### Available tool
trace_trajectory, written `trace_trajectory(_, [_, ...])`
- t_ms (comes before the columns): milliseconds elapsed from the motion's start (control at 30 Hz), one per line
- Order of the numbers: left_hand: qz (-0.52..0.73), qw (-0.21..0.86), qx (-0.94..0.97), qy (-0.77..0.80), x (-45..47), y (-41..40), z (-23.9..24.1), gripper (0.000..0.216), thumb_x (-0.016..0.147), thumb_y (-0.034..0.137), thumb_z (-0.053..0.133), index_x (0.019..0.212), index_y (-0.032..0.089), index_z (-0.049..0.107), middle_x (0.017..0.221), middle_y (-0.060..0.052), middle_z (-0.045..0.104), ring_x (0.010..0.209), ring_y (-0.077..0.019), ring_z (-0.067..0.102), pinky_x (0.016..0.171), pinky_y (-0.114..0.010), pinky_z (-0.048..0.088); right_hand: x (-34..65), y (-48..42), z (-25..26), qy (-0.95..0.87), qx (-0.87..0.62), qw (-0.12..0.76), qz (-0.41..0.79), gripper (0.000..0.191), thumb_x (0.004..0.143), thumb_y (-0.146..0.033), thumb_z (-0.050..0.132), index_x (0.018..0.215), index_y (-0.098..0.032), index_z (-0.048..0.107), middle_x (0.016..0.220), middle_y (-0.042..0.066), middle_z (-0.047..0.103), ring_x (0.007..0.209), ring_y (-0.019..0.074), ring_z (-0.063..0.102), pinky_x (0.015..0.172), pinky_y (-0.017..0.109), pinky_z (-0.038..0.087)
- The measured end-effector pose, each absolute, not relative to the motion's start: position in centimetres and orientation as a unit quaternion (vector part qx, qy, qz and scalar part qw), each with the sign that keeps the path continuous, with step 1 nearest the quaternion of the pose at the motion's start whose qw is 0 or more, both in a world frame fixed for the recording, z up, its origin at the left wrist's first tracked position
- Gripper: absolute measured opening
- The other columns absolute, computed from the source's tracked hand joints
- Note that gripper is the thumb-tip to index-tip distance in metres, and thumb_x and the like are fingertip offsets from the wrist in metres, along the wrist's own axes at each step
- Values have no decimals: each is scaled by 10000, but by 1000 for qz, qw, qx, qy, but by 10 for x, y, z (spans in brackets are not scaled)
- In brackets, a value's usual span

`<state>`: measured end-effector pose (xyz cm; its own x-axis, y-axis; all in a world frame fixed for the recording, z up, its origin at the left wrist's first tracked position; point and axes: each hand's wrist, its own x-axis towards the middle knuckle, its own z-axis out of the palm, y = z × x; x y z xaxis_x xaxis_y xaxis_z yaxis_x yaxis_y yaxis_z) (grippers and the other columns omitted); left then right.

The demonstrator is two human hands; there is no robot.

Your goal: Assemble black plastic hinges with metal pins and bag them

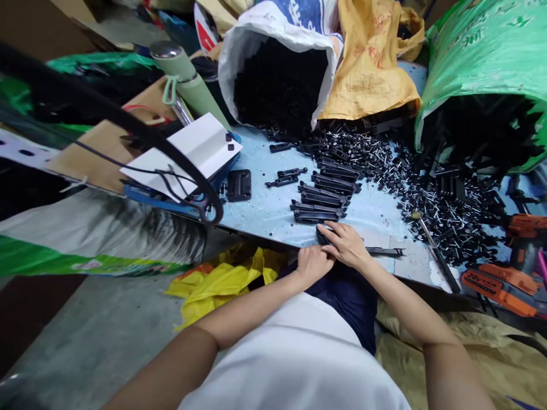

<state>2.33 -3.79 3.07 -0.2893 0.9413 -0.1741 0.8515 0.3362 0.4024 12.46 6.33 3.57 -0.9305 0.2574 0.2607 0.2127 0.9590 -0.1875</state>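
At the table's front edge, my left hand point(313, 265) is closed, its fingertips meeting those of my right hand. My right hand point(347, 245) bends its fingers over a black plastic part point(323, 234), which is mostly covered by them. Just beyond my hands lie several folded black plastic parts point(319, 214) in a row running away from me. A long thin black strip point(386, 251) lies to the right of my right hand. Two small black linkage pieces point(287, 177) and a black square block point(239, 185) rest farther left.
A heap of black-headed screws point(393, 176) spreads across the right of the blue table point(265, 213). A hammer-like tool point(436, 253) and an orange cordless drill point(504, 285) lie at right. Open white point(228, 62), yellow point(371, 62) and green sacks point(478, 62) stand behind. A green bottle point(192, 85) leans left.
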Motion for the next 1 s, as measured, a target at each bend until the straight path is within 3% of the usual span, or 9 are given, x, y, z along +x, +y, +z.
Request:
trace_trajectory(133, [75,215,527,819,21,-31,39,332,801,286,436,794,101,712,723,-161,688,689,-257,650,603,-310,422,111,58,27,-975,-180,105,77,463,925,-422,316,1300,-192,460,1053,104,598,883,187,550,752,304,479])
trace_trajectory(400, [67,209,548,807,11,-38,36,318,815,238,407,771,128,703,738,-140,693,691,-235,646,603,-292,417,111,48,26,-972,-202,84,82,460,917,-419,338,1269,-165,488,1100,137,569,960,225,527,797,363,475])
trace_trajectory(533, [112,206,637,735,5,-38,37,333,859,259,390,762,141,686,731,-116,679,710,-221,636,615,-288,413,144,54,41,-973,-168,141,67,451,916,-432,338,1267,-183,472,1226,119,519,1110,218,481,916,377,421])
trace_trajectory(600, [157,159,703,675,-3,-33,36,336,880,291,381,844,132,675,835,-132,675,816,-233,622,677,-303,418,172,61,43,-961,-209,180,17,507,885,-496,376,1247,-157,480,1222,144,520,1111,240,482,904,394,416])
trace_trajectory(700, [185,84,785,585,-10,-13,33,334,877,318,431,1079,108,593,1016,-159,635,965,-250,569,777,-332,400,209,73,38,-942,-273,186,-66,564,827,-601,403,1027,-110,597,983,171,613,877,249,568,719,364,446])
trace_trajectory(767, [154,72,820,546,-10,4,32,373,878,326,444,1140,79,541,983,-164,632,936,-245,566,764,-330,392,222,78,36,-950,-256,157,-85,533,827,-611,394,759,-132,618,711,112,607,652,193,552,583,301,405])
trace_trajectory(833, [113,82,837,530,-10,16,33,376,900,354,392,1048,63,578,868,-152,637,846,-229,576,712,-312,390,225,81,38,-962,-230,128,-75,536,849,-593,369,594,-160,556,547,51,529,523,143,489,509,260,340])
trace_trajectory(900, [98,99,850,507,-11,18,36,430,913,413,329,919,89,612,792,-125,629,784,-208,576,678,-293,393,223,81,45,-969,-216,109,-57,567,851,-612,335,560,-165,526,511,29,494,483,119,456,484,243,297])
trace_trajectory(1000, [126,108,866,471,-17,4,42,476,912,474,278,950,125,601,802,-92,630,764,-189,578,647,-277,415,218,76,57,-976,-197,88,-36,623,822,-672,278,566,-160,524,502,20,484,467,108,442,470,235,256])
